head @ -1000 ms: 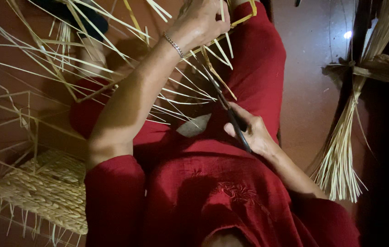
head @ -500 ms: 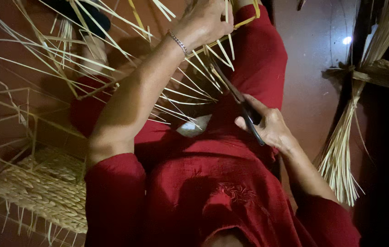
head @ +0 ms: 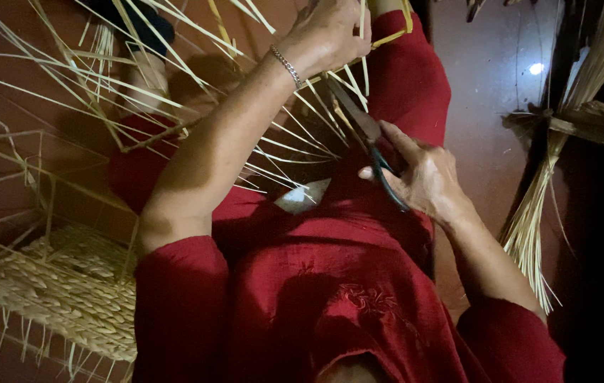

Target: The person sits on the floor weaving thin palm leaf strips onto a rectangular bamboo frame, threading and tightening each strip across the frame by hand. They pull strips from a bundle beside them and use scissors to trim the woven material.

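My left hand (head: 327, 32), a thin bracelet at its wrist, grips the rim of a half-woven straw piece (head: 195, 85) whose loose pale strands fan out over my lap. My right hand (head: 423, 174) holds dark-handled scissors (head: 366, 135); the blades point up toward the strands just under my left hand. I cannot tell whether the blades touch a strand. I am sitting in red clothes.
A finished woven straw basket (head: 53, 291) with a thin stick frame (head: 11, 177) lies at my left on the reddish floor. A bundle of dried straw (head: 550, 184) leans at the right, next to a dark edge. A pale scrap (head: 302, 198) rests on my lap.
My right hand with the scissors has moved up and slightly right toward the strands. My left hand has stayed at the rim of the piece.
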A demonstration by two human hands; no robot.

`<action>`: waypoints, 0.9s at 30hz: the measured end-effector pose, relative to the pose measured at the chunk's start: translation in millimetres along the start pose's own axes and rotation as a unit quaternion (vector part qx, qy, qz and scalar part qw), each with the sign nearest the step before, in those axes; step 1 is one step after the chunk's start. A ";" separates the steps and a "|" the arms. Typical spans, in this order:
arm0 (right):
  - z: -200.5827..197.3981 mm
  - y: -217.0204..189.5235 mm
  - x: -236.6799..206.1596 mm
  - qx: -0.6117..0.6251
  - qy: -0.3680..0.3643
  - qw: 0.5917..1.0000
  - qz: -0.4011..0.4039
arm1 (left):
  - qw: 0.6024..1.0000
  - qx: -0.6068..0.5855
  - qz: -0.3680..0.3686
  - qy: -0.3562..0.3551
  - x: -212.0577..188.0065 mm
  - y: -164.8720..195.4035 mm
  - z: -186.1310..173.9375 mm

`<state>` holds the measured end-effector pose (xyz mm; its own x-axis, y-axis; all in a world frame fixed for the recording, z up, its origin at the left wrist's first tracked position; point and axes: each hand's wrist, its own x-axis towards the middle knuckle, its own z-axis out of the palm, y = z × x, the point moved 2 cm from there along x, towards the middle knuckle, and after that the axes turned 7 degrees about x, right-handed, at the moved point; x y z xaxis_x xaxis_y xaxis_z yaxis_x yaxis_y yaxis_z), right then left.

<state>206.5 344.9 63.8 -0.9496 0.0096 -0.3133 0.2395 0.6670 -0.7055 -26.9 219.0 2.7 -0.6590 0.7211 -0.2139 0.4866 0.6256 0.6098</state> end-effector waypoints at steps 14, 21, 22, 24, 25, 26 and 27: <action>3.7 -13.2 6.9 -0.107 0.039 0.992 -0.061 | 0.999 -0.030 -0.031 -0.018 1.3 -1.7 3.6; 14.0 -7.4 9.6 -0.102 -0.004 0.994 -0.044 | 1.000 -0.028 -0.008 -0.001 1.2 -0.8 3.7; 14.9 -5.3 9.6 -0.105 -0.010 0.993 -0.048 | 1.000 -0.030 -0.006 0.003 1.5 -1.5 3.9; 15.9 -0.6 10.1 -0.106 -0.010 0.993 -0.054 | 0.999 -0.033 -0.002 0.010 2.3 -2.4 4.4; 16.8 1.5 10.0 -0.106 -0.010 0.993 -0.058 | 0.999 -0.035 -0.004 0.003 2.6 -2.7 5.5; 18.2 3.3 10.4 -0.113 -0.020 0.992 -0.051 | 0.999 -0.037 -0.008 -0.003 3.0 -3.1 6.2; 19.6 4.9 10.0 -0.120 -0.031 0.991 -0.044 | 0.999 -0.039 -0.010 -0.010 3.1 -3.2 7.5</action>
<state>202.1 333.7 44.8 -0.9488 -0.0963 -0.3007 0.0951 0.8209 -0.5630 -26.2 221.5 -5.6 -0.6561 0.7148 -0.2420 0.4266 0.6158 0.6624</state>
